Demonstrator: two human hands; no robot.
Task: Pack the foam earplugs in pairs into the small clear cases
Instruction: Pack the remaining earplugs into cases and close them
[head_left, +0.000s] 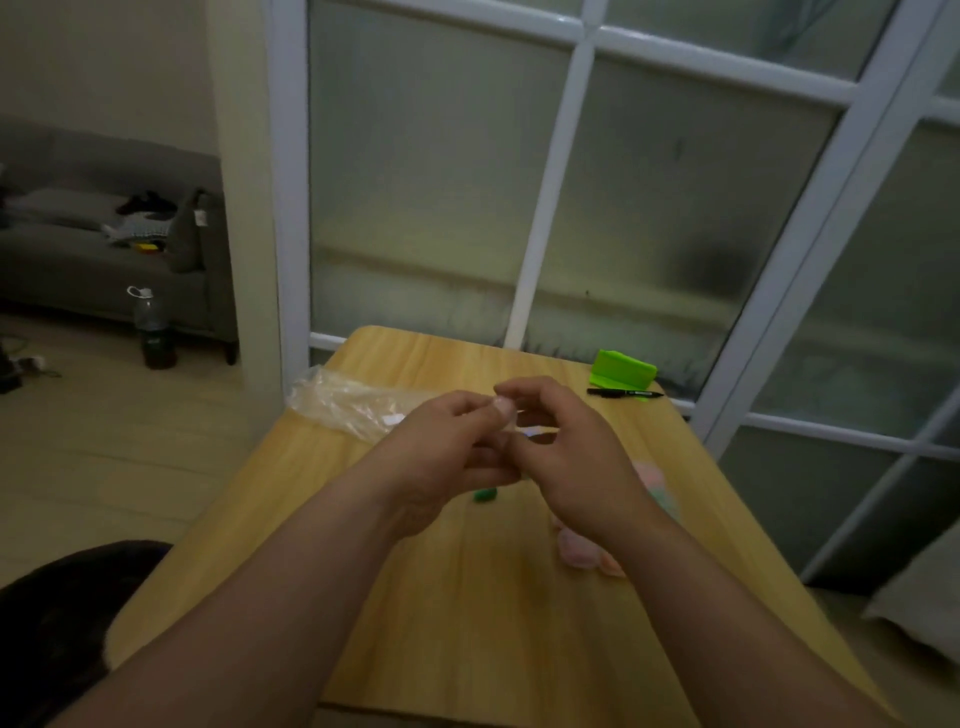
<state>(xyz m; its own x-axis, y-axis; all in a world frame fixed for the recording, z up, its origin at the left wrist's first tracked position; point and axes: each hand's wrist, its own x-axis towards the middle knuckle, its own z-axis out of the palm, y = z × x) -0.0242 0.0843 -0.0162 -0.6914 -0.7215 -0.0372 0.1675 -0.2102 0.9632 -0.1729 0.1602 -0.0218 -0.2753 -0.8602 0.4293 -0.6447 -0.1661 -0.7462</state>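
Both hands meet above the middle of the wooden table (467, 597). My left hand (441, 447) and my right hand (566, 457) together pinch a small clear case (524, 428) between their fingertips; most of the case is hidden by the fingers. A green foam earplug (485, 495) lies on the table just below my left hand. A heap of pale pink and green earplugs (582, 553) sits to the right, partly covered by my right wrist.
A crumpled clear plastic bag (343, 402) lies at the table's far left. A green folded card (623, 370) and a black pen (625, 393) rest at the far right corner. Frosted glass doors stand behind the table.
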